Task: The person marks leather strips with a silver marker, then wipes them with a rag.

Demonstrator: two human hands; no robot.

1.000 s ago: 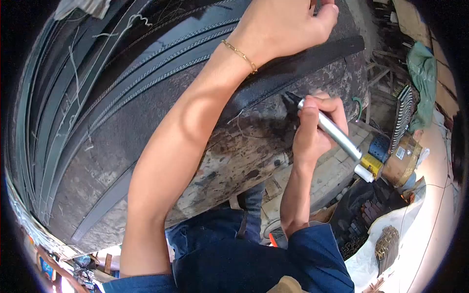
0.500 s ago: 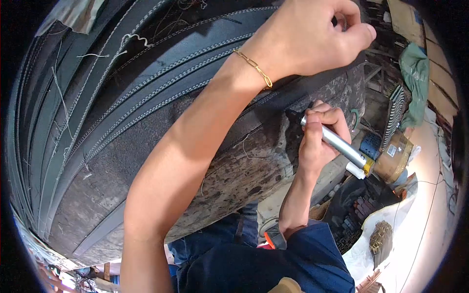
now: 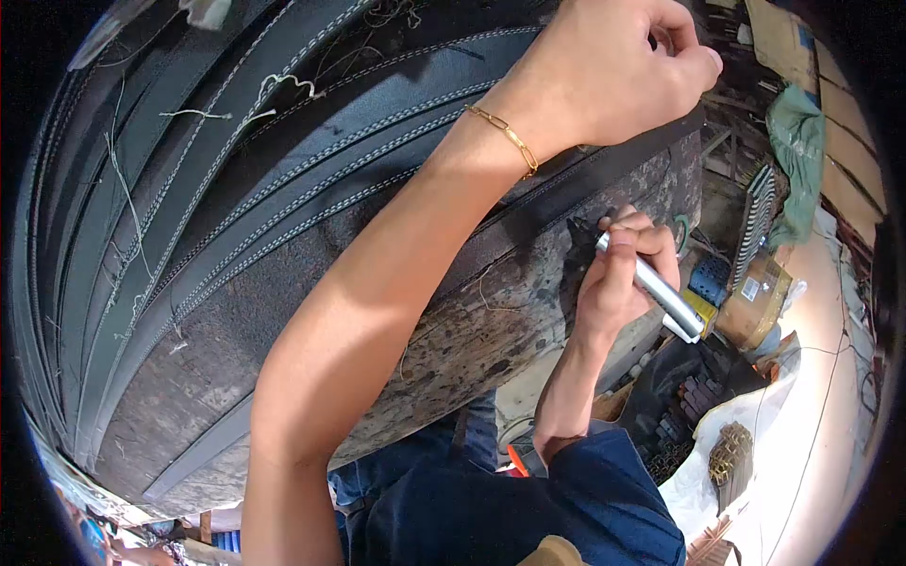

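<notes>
My left hand [image 3: 628, 80], a gold chain bracelet [image 3: 507, 135] at its wrist, reaches across the top over dark straps [image 3: 377, 132] with white stitching. Its fingers are curled, thumb close to the index finger; whatever they pinch is hidden. Below it, my right hand [image 3: 618, 278] is closed around a silver metal cylinder [image 3: 668, 300], which slants down to the right. The cylinder's upper end is near the edge of the worn, stained work surface [image 3: 453, 330]. A dark strap [image 3: 557, 203] runs under my left wrist along that surface.
Loose white threads [image 3: 283, 85] lie over the straps at the left. At the right are a cardboard box [image 3: 755, 302], a blue perforated container [image 3: 710, 279], a green cloth [image 3: 795, 156] and a dark bag [image 3: 665, 396] with small bars. A tied bundle [image 3: 731, 453] sits lower right.
My right hand has shifted slightly right and down, and the cylinder points more steeply down. The straps appear shifted a little in view. My left hand keeps nearly the same place and shape.
</notes>
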